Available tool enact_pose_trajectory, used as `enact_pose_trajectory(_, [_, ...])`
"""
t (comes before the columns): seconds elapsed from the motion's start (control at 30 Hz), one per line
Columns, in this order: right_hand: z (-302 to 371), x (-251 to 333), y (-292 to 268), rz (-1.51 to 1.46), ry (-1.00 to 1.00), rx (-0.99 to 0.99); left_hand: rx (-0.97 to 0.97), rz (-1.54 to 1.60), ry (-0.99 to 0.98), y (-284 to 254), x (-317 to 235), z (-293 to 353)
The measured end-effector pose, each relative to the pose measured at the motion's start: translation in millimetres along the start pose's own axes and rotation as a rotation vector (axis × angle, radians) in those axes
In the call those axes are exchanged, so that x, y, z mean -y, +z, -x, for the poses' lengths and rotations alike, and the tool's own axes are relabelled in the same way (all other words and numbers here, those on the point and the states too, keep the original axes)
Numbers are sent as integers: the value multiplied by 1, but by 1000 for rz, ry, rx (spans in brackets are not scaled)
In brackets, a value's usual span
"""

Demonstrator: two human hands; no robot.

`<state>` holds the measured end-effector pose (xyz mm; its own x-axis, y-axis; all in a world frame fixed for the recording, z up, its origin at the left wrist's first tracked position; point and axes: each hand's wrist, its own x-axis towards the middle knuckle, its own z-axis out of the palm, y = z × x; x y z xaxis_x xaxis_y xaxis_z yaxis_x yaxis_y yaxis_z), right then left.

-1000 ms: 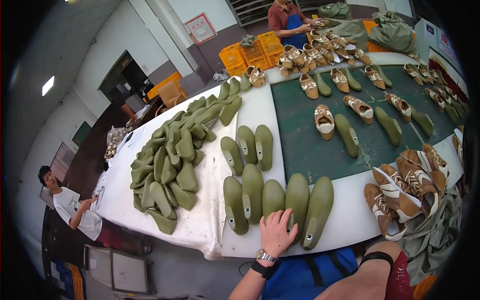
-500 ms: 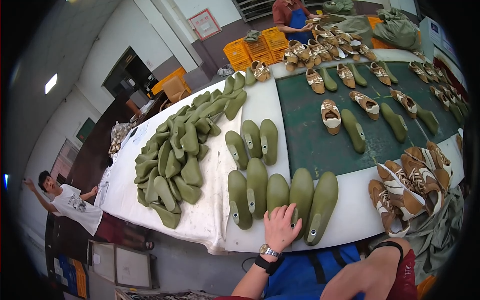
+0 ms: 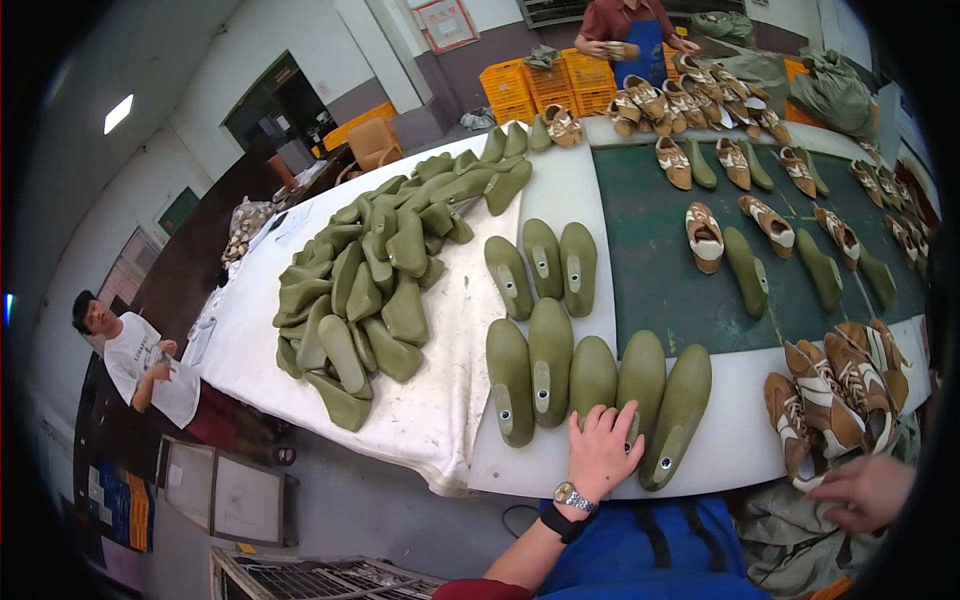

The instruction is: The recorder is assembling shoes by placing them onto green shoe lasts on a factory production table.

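The left hand (image 3: 600,450) is being laid flat on the heel ends of two olive-green shoe lasts (image 3: 592,380) in the front row of five at the near edge of the table (image 3: 560,200). Its fingers (image 3: 628,420) are spread and loosely open; nothing is being gripped, only touched from above. The right hand (image 3: 865,492) is being held low to the right of that row, past the near table edge, beside a cluster of brown-and-white shoes (image 3: 830,385); its fingers are lightly curled and appear to be closing on nothing.

The touched lasts are being judged as solid moulded plastic: rigid, smooth, fairly heavy for their size and not fragile. A slick, rounded surface is being presented, so a pinch at the toe would likely slip. The better hold is being judged as a wrap around the narrow waist or the blunt heel, where the metal-ringed hole sits. Left of the row, a large heap of lasts (image 3: 370,290) is lying on a white cloth (image 3: 440,420).
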<state>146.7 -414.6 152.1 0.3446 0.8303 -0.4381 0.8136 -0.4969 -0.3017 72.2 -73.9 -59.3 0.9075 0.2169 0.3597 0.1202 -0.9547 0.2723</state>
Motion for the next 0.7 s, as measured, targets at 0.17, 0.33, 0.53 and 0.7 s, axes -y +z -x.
enact_pose_trajectory(0.17, [2,0,-54,-143,-8,-524,-39,-30,20,3,-7,-6])
enact_pose_trajectory(0.33, [-87,25,-22,-519,-189,-636,-32,-15,41,9,1,-8])
enact_pose_trajectory(0.53, [-183,42,124,-89,66,-449,2,4,90,13,-9,-2])
enact_pose_trajectory(0.7, [-215,36,139,-137,78,-488,15,-12,73,12,-4,-2])
